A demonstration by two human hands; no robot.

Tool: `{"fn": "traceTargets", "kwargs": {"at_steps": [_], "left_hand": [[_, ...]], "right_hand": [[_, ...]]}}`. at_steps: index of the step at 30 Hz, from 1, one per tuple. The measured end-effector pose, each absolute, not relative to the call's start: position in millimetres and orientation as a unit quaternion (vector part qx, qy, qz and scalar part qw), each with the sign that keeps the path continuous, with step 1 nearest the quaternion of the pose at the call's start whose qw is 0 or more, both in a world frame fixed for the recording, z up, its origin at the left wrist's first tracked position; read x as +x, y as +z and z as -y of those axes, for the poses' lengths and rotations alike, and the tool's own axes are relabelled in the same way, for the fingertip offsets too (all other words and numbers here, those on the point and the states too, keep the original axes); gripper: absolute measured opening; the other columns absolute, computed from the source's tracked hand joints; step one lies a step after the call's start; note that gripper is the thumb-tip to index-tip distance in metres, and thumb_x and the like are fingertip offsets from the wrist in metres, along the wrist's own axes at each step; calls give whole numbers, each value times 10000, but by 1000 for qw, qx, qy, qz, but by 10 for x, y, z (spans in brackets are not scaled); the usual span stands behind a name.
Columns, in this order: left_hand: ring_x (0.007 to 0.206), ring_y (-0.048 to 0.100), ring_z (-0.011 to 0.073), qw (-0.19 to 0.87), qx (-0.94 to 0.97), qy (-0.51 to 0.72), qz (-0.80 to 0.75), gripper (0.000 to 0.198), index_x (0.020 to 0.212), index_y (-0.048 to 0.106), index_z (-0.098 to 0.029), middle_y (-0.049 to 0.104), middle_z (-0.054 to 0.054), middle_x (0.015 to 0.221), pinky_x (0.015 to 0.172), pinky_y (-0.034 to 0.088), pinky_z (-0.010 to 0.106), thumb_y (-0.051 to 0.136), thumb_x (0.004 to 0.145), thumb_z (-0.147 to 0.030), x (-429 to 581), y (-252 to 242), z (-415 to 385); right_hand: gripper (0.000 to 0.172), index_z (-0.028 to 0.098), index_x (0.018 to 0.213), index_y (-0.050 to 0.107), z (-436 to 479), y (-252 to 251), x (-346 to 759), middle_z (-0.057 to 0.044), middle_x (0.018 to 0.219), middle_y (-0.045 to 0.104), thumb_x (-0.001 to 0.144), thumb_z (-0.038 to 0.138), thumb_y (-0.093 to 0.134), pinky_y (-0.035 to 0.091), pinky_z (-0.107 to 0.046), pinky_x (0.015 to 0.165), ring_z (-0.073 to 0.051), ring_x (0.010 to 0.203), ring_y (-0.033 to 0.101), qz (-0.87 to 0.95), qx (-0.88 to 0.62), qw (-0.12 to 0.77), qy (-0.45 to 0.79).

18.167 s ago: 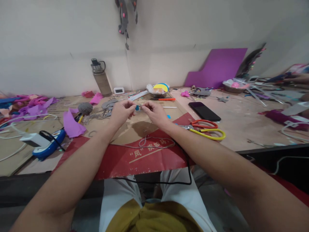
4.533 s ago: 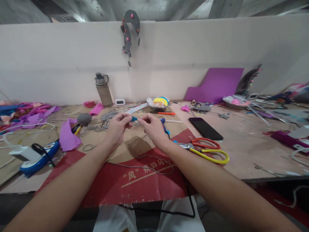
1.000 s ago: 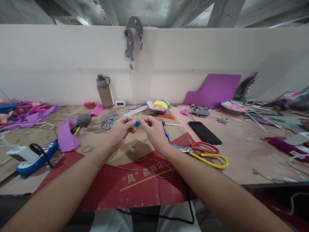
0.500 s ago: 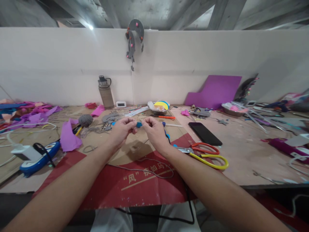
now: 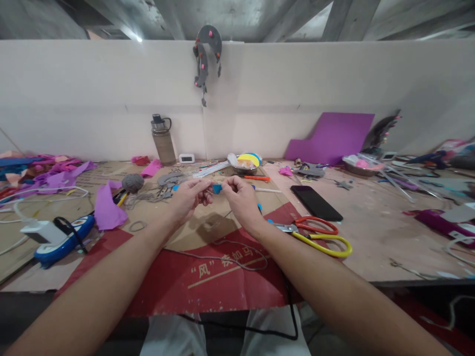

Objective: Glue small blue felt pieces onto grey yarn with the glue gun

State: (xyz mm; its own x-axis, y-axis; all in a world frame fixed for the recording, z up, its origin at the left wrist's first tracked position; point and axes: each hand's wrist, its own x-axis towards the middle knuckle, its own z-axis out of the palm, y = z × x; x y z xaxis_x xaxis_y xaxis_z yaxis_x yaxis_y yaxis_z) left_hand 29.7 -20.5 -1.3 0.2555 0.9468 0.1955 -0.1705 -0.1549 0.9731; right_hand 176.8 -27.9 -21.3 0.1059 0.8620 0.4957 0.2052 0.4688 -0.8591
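My left hand (image 5: pixel 190 197) and my right hand (image 5: pixel 241 195) meet over the cardboard sheet (image 5: pixel 208 232), fingers pinched together. Between the fingertips sits a small blue piece (image 5: pixel 216 188), held from both sides. A thin grey string (image 5: pixel 226 254) hangs from the hands and loops across the red printed part of the cardboard. A ball of grey yarn (image 5: pixel 132 182) lies to the left of my left hand.
Red and yellow scissors (image 5: pixel 315 235) and a black phone (image 5: pixel 316 203) lie to the right. A purple felt scrap (image 5: pixel 106 210), a blue device (image 5: pixel 63 237) and a white charger (image 5: pixel 37 231) are left. A bottle (image 5: pixel 163 141) and a metal bowl (image 5: pixel 245 165) stand at the back wall.
Both hands stay together pinching the blue piece; they have shifted slightly to the right. The camera view has tilted up since the earliest frame.
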Motion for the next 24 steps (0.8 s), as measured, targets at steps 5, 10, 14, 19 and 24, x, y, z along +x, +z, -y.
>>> {"fn": "traceTargets", "kwargs": {"at_steps": [5,10,14,19,24], "left_hand": [[487,488,90,464,630,489,-385,237,758,677,-152,589,9,553,471,349,222,724,704,-378,260,-74,174],[485,476,89,427,653,487,-394,219,712,661,-161,578,1,547,479,363,227,704,722,-375,243,-80,178],[470,471,88,439,645,481,-400,207,682,646,-165,564,-1,528,454,341,218,708,712,-360,252,-53,182],[476,470,91,458,637,476,-397,189,714,680,-166,581,13,558,443,331,218,688,724,-354,247,-28,181],[528,496,101,367,687,470,-415,97,756,724,-179,646,25,628,499,361,229,700,691,-247,249,15,230]], "right_hand": [[148,195,663,498,313,-199,1766,34,619,446,788,274,508,320,-255,595,-113,591,380,642,-445,584,221],[140,194,670,501,332,-205,1766,30,636,454,795,256,510,323,-258,608,-114,602,396,664,-439,574,193],[147,196,676,502,325,-223,1768,29,641,455,803,269,511,325,-260,611,-118,606,400,670,-442,565,190],[148,200,683,501,306,-246,1780,29,637,448,810,275,510,324,-264,610,-123,611,406,672,-442,564,186],[154,204,668,483,321,-230,1782,20,646,464,808,262,509,327,-266,613,-128,626,421,684,-443,553,173]]}}
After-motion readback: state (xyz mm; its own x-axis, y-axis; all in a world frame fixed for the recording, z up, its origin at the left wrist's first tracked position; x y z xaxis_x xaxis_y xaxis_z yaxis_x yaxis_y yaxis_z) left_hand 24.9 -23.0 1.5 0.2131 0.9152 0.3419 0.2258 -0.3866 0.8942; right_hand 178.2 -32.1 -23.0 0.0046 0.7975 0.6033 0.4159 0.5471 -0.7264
